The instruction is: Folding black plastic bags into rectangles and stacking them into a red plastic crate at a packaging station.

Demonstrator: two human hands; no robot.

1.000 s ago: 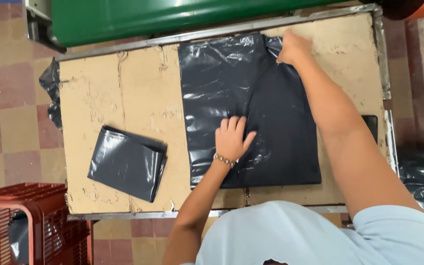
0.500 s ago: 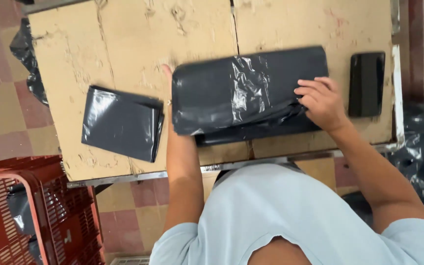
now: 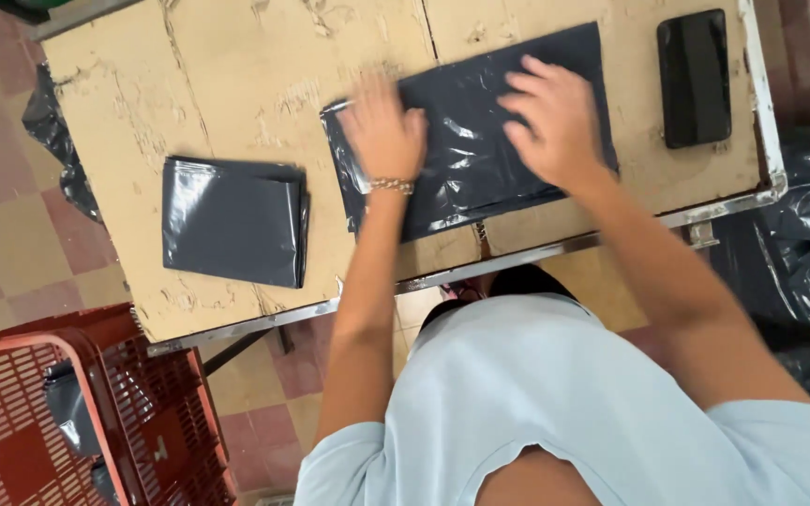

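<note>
A black plastic bag (image 3: 466, 155), folded into a wide strip, lies flat on the worn cardboard-covered table (image 3: 236, 84). My left hand (image 3: 382, 131) presses flat on its left end, fingers spread; a bracelet is on that wrist. My right hand (image 3: 555, 117) rests flat on the bag's right half, fingers apart. Neither hand grips anything. A second black bag (image 3: 233, 220), folded into a neat square, lies to the left near the table's front edge.
A black phone (image 3: 694, 77) lies face up at the table's right end. A red plastic crate (image 3: 77, 422) stands on the tiled floor at lower left. Loose black plastic (image 3: 799, 272) hangs to the right of the table.
The large bag was spread out a second ago; it has been folded over toward me into a strip. Both hands now press flat on it instead of holding its edges.
</note>
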